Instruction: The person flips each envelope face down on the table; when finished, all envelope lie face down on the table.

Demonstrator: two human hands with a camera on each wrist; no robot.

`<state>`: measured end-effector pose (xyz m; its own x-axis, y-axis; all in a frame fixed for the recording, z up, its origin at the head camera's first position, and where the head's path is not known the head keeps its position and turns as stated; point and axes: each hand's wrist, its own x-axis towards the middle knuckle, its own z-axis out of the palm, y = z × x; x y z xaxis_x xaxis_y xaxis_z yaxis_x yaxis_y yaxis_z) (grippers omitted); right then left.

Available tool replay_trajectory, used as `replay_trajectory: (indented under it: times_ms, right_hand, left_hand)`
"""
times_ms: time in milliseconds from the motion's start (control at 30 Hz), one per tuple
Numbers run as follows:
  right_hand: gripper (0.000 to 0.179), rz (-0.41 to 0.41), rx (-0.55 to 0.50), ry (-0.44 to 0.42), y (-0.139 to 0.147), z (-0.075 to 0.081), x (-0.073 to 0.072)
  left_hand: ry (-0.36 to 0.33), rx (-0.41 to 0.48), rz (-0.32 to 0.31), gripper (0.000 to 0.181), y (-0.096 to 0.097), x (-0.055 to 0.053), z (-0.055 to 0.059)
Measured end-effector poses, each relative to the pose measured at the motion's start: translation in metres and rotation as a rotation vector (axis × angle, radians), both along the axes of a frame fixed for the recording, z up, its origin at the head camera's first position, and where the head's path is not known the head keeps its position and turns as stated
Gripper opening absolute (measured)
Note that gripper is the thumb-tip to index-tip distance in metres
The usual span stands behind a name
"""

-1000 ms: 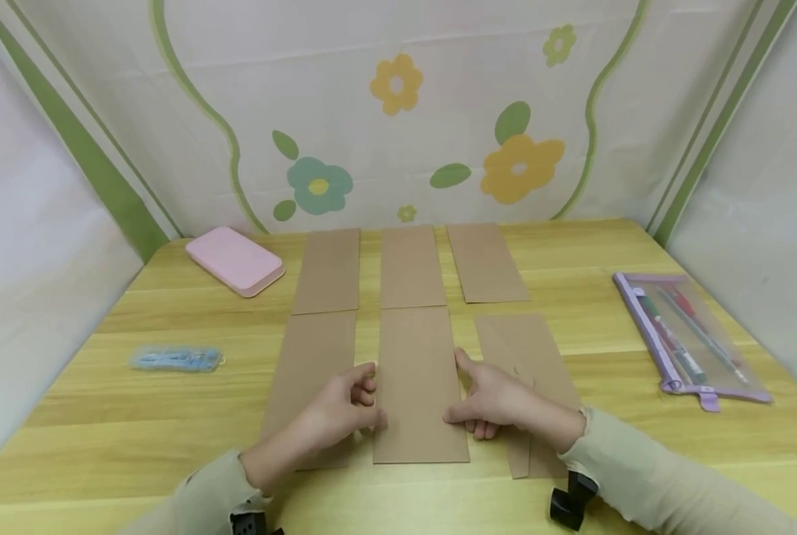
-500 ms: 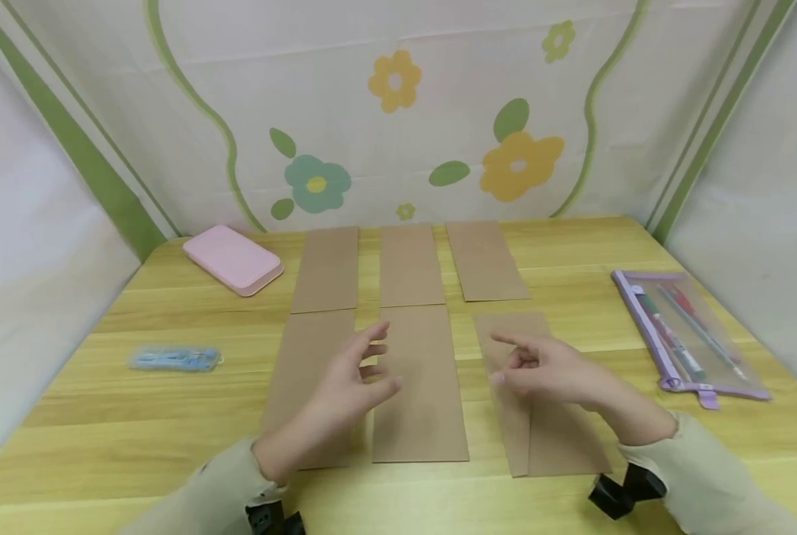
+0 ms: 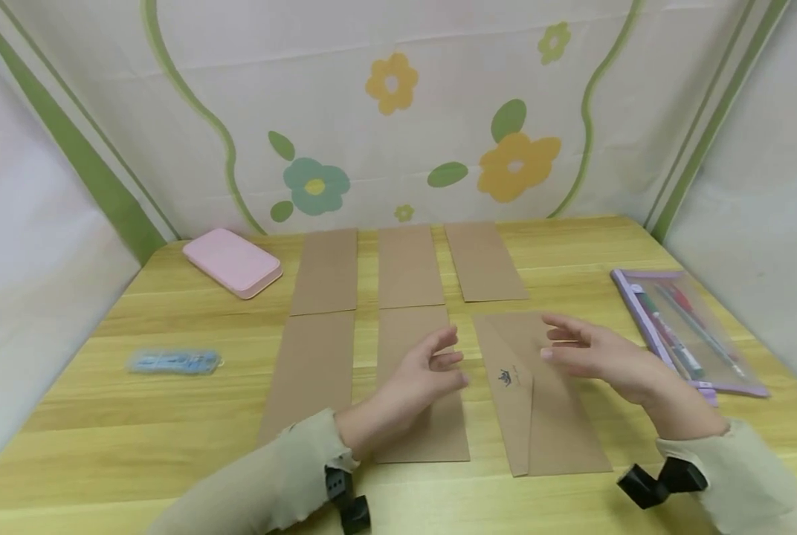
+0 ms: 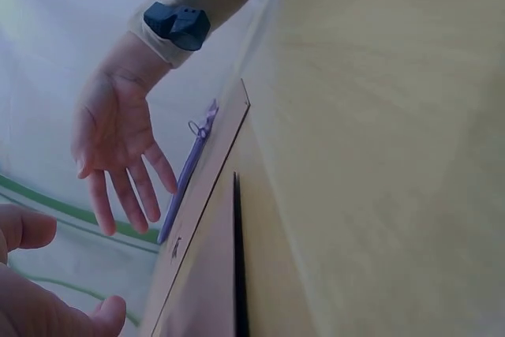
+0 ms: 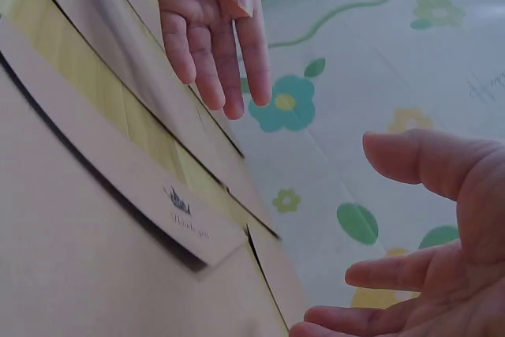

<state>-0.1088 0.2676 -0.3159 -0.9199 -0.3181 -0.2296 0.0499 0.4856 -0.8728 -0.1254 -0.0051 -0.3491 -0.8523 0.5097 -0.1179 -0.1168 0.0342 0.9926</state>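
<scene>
Several brown envelopes lie on the wooden table in two rows of three. Over the front middle envelope (image 3: 415,338) hovers my left hand (image 3: 415,386), its fingers loosely spread and holding nothing. My right hand (image 3: 606,360) is raised above the right side of the front right envelope (image 3: 562,423), also with nothing in it. That envelope lies flap side up, and a small dark crown-like print (image 5: 177,201) with lettering shows on its flap. The front left envelope (image 3: 314,371) lies flat, its lower part hidden by my left sleeve. In the left wrist view the right palm (image 4: 122,128) shows straight fingers.
A pink case (image 3: 233,261) sits at the back left, with a clear packet of blue items (image 3: 174,362) in front of it. At the right lies a see-through purple-edged pouch (image 3: 696,334) holding pens. A flowered curtain (image 3: 345,96) stands behind the table.
Both hands have left the front middle envelope's edges and lifted. They have shifted right, uncovering the print on the front right envelope. The envelopes look unmoved.
</scene>
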Motion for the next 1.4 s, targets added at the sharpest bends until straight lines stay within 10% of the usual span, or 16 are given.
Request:
replay_trajectory:
  times_ms: [733, 1400]
  right_hand:
    - [0.079, -0.082, -0.172, -0.151, 0.018, -0.018, -0.015]
    - [0.067, -0.113, -0.325, -0.172, 0.028, -0.032, -0.020]
  left_hand:
    - [-0.115, 0.027, -0.022, 0.071, 0.040, -0.018, -0.011]
    - [-0.106, 0.098, 0.102, 0.057, 0.040, -0.020, -0.019]
